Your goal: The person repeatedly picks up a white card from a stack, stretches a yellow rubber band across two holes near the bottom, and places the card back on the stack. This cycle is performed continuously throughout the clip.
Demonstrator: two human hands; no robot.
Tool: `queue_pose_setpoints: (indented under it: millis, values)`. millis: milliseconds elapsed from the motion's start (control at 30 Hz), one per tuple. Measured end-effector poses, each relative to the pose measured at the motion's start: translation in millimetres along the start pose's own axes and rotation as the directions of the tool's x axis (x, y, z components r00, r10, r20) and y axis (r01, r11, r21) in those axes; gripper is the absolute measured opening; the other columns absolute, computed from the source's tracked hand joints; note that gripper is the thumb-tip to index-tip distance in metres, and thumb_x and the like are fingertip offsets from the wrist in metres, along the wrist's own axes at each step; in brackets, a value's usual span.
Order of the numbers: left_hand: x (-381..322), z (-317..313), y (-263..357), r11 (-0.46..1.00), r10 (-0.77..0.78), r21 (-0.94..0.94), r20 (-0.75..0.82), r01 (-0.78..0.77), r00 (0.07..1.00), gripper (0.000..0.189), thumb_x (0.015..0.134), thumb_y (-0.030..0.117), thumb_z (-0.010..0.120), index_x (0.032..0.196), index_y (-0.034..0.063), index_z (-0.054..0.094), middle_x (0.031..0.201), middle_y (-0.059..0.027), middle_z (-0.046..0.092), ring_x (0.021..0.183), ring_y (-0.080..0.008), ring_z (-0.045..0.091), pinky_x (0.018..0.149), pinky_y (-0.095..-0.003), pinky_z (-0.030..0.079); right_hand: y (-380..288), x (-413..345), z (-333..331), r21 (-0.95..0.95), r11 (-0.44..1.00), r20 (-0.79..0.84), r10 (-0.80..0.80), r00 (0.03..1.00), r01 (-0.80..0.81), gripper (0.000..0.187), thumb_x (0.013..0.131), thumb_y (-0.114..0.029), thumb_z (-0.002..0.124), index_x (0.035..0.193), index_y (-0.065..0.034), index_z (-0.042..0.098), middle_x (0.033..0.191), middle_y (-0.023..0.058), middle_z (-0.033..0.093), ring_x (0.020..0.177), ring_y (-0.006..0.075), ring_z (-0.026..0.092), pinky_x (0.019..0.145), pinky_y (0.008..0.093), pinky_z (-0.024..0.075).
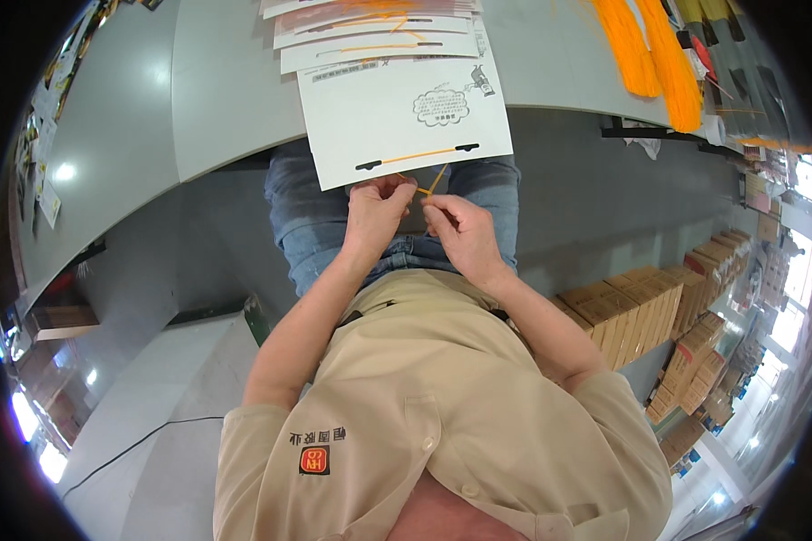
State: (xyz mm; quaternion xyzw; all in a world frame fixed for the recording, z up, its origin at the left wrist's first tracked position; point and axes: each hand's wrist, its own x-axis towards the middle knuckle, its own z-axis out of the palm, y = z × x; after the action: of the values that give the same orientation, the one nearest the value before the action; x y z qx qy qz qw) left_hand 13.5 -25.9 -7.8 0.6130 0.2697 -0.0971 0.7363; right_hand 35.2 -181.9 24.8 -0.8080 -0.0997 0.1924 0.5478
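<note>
A white printed card point(392, 115) overhangs the table's front edge above my lap. Through two black-edged slots near its lower edge runs an orange cord point(419, 155), lying flat across the card. The cord's ends come down from beneath the card and cross between my hands. My left hand point(379, 206) pinches one end between thumb and forefinger, just under the card's edge. Slightly lower and to the right, my right hand point(465, 230) pinches the other end. Fingers partly hide the crossing. Farther up, several similar cards point(379, 51) overlap in a stack, some with orange cord threaded through.
On the grey table point(237, 81), two hanks of orange cord point(649, 61) hang over the front edge at right. Beside them are dark, clear-wrapped bundles point(751, 74). Printed packages point(47, 155) line the far left edge. Cardboard boxes point(622, 304) stand in rows on the right.
</note>
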Motion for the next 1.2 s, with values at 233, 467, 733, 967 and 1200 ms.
queue_pose_setpoints:
  millis: [233,467,733,967,1200]
  values:
    - [-12,-3,5,0.988,0.048,-0.149,0.008,-0.047,0.999,0.021,0.097,0.02,0.067,0.093,-0.0003,0.071,0.076,0.0,0.066,0.066,-0.0062,0.057,0.062,-0.0232,0.048,-17,18,-7,-0.153,0.976,0.012,-0.156,0.988,0.156,0.009,0.087,-0.001,0.071,0.093,-0.0001,0.064,0.084,0.0128,0.06,0.074,0.0286,0.061,0.067,0.0379,0.05]
    - [-7,-1,1,0.96,0.001,-0.278,-0.097,-0.028,0.995,0.019,0.1,0.018,0.065,0.092,0.0016,0.069,0.076,-0.0009,0.063,0.066,-0.0093,0.056,0.063,-0.0252,0.047,-12,4,-3,-0.112,0.965,-0.095,-0.247,0.964,0.236,0.014,0.085,-0.003,0.075,0.087,-0.0026,0.061,0.086,0.0111,0.059,0.074,0.0262,0.059,0.066,0.0357,0.0487]
    - [-27,1,70,0.793,0.22,-0.599,0.111,-0.112,0.969,0.035,0.107,0.022,0.049,0.134,-0.0009,0.051,0.119,-0.0129,0.067,0.108,-0.0251,0.069,0.096,-0.0405,0.055,-9,50,-37,-0.705,0.507,0.144,-0.582,0.8,0.496,0.019,0.09,-0.018,0.067,0.102,-0.0029,0.066,0.102,0.0119,0.067,0.1,0.0319,0.062,0.095,0.0473,0.0456]
    - [21,17,109,0.733,0.13,-0.63,-0.241,-0.257,0.962,0.051,0.097,-0.001,0.051,0.146,0.0056,0.039,0.136,-0.0137,0.055,0.117,-0.0272,0.063,0.092,-0.0424,0.059,-9,97,-53,-0.779,0.394,0.295,-0.456,0.84,0.488,0.064,0.08,-0.026,0.078,0.137,-0.0086,0.054,0.143,0.0167,0.05,0.137,0.0393,0.042,0.115,0.053,0.0334]
    - [100,-17,125,0.707,0.133,-0.688,-0.103,-0.167,0.986,0.036,0.098,-0.002,0.051,0.133,-0.0062,0.049,0.13,-0.0193,0.06,0.105,-0.0316,0.068,0.096,-0.0425,0.058,-13,111,-90,-0.56,0.503,0.198,-0.69,0.696,0.658,0.037,0.086,-0.019,0.074,0.118,-0.0039,0.062,0.116,0.0163,0.068,0.114,0.0342,0.064,0.097,0.0437,0.0523]
